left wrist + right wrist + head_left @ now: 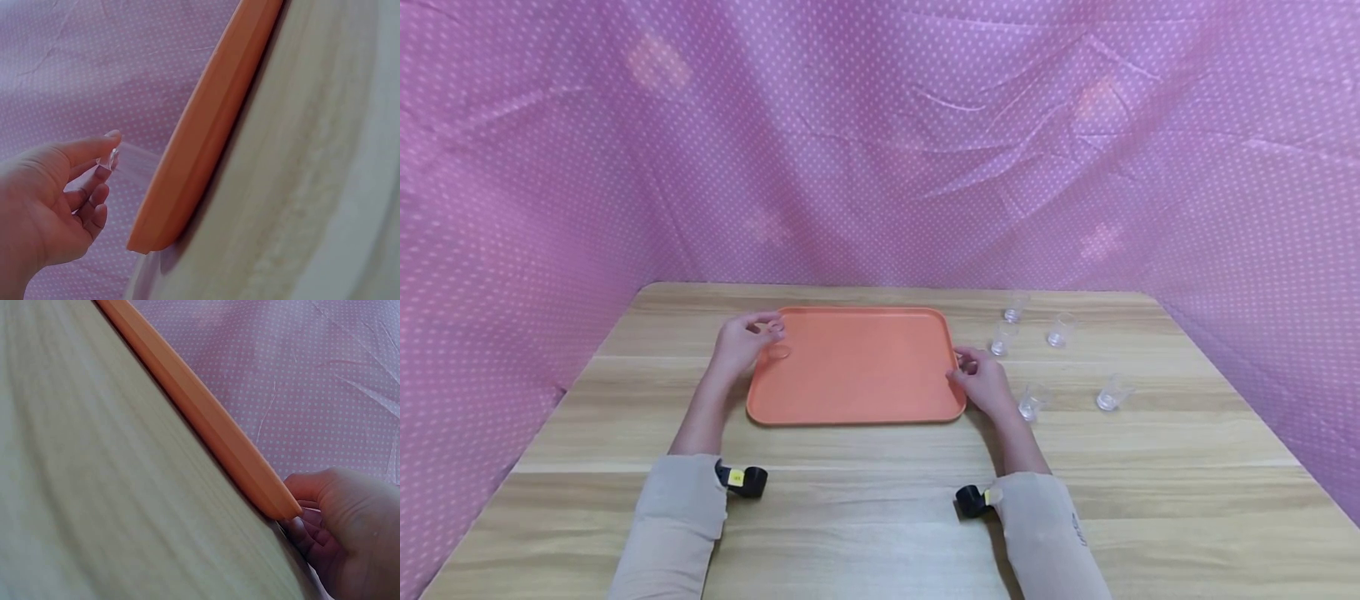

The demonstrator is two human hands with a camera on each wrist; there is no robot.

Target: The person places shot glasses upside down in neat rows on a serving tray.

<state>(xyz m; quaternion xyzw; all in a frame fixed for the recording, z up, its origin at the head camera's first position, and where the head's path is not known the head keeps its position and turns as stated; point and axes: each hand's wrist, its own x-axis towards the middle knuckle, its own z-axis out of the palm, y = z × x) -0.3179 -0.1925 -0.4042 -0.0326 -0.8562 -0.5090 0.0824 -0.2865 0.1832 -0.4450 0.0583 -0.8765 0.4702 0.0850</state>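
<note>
One little cup [778, 352] at the tray [857, 367], five other cups [1060, 338] off to its right.
The left hand [739, 345] pinches the clear cup over the tray's far left part; its round mouth seems to point down, and I can't tell if it touches. The right hand [988, 385] pinches the tray's right edge. The tray lies on the table [842, 492]. I'd say this is early: just one cup is at the tray, and the five to the right of the tray aren't on it yet.
</note>
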